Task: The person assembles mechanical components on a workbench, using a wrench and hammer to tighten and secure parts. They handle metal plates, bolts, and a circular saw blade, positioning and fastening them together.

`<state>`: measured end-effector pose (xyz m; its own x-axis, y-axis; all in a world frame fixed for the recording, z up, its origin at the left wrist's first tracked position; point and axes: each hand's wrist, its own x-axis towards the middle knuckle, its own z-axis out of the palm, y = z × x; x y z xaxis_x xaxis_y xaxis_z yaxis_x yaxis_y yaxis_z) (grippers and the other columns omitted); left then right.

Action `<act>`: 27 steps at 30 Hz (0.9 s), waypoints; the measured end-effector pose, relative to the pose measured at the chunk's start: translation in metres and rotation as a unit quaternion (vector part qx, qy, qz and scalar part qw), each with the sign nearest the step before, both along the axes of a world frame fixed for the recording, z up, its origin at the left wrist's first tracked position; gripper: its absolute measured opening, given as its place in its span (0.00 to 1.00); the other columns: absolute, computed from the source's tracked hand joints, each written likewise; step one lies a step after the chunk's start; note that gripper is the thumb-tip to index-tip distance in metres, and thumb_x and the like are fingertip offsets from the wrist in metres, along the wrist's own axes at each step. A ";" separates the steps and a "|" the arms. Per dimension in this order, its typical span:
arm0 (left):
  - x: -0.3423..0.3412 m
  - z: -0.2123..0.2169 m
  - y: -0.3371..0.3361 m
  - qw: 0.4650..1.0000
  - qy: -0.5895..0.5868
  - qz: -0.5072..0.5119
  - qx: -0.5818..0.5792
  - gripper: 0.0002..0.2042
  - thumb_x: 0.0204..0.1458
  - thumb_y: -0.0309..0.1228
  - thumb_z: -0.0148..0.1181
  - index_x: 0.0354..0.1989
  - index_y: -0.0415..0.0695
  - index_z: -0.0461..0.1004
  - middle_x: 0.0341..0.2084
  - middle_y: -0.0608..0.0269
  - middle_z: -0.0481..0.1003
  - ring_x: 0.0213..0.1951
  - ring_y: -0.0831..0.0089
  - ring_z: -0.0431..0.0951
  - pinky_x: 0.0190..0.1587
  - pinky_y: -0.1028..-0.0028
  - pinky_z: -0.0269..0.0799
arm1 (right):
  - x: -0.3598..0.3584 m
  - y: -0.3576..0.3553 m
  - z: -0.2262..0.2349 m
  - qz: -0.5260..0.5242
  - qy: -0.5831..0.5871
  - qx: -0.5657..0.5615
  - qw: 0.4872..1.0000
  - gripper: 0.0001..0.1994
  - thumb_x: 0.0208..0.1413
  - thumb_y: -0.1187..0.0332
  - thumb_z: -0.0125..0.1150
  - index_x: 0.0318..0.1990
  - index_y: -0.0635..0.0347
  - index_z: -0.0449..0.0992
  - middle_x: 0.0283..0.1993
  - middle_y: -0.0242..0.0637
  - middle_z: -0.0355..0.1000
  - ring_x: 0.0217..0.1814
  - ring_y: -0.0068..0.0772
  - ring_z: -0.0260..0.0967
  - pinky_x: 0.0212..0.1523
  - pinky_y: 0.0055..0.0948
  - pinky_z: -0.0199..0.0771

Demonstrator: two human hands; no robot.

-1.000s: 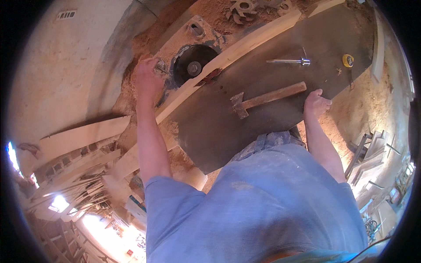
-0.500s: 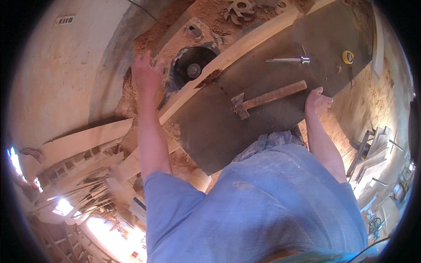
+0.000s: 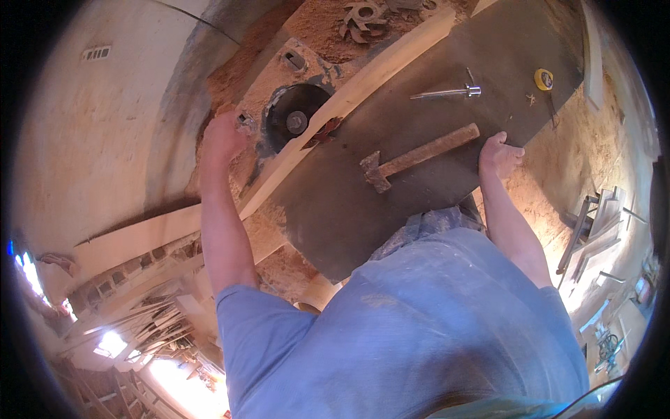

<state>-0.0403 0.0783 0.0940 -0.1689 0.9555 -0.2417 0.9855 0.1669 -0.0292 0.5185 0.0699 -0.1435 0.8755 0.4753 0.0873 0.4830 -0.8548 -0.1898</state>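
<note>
- The left hand [image 3: 223,137] reaches over the far side of the machine, its fingers bent beside a small metal fitting [image 3: 244,121]. They are blurred and partly turned away, so I cannot tell whether they pinch it or only touch it.
- The fitting sits just left of a round dark opening [image 3: 311,98], where a nut [image 3: 296,122] stands in the middle.
- The right hand [image 3: 498,158] is at the right edge of the dark table [image 3: 314,220], thumb and fingers apart, gripping nothing that shows; the palm seems to rest against the edge.
- A long pale wood strip [image 3: 380,68] runs slantwise across the machine, between the opening and the bare part of the table, and covers part of the opening's rim.
- A hammer [image 3: 427,151] lies on the table, head to the left, its handle's end near the right hand.
- Beyond it lie a shiny rod [image 3: 447,93] and, farther right, a yellow tape measure [image 3: 544,79].
- A toothed cutter [image 3: 363,28] lies past the strip, among reddish sawdust [image 3: 324,38].
- Boards [image 3: 600,227] lean at the right; scrap wood [image 3: 160,328] is heaped at the lower left.
</note>
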 end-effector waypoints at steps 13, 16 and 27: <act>-0.004 -0.021 -0.021 0.992 -0.074 -0.035 0.094 0.14 0.53 0.24 0.60 0.48 0.42 0.84 0.57 0.47 0.77 0.58 0.50 0.78 0.60 0.56 0.73 | 0.004 -0.003 0.006 0.005 0.046 0.003 0.999 0.41 0.60 0.46 0.57 0.66 0.79 0.58 0.61 0.65 0.67 0.61 0.63 0.71 0.59 0.56 0.73; 0.004 -0.022 -0.026 0.995 -0.071 0.010 0.073 0.14 0.52 0.27 0.64 0.48 0.44 0.85 0.53 0.47 0.78 0.55 0.50 0.79 0.58 0.57 0.74 | 0.001 -0.003 0.007 0.016 0.040 0.016 0.999 0.41 0.60 0.47 0.59 0.66 0.79 0.58 0.61 0.65 0.67 0.62 0.63 0.71 0.60 0.56 0.74; 0.025 -0.016 0.003 0.976 -0.111 0.176 0.059 0.21 0.52 0.43 0.67 0.47 0.39 0.83 0.36 0.47 0.84 0.41 0.55 0.84 0.47 0.58 0.76 | -0.003 -0.002 0.020 -0.013 0.098 0.017 0.995 0.41 0.61 0.46 0.60 0.67 0.77 0.58 0.62 0.65 0.66 0.63 0.66 0.70 0.58 0.57 0.77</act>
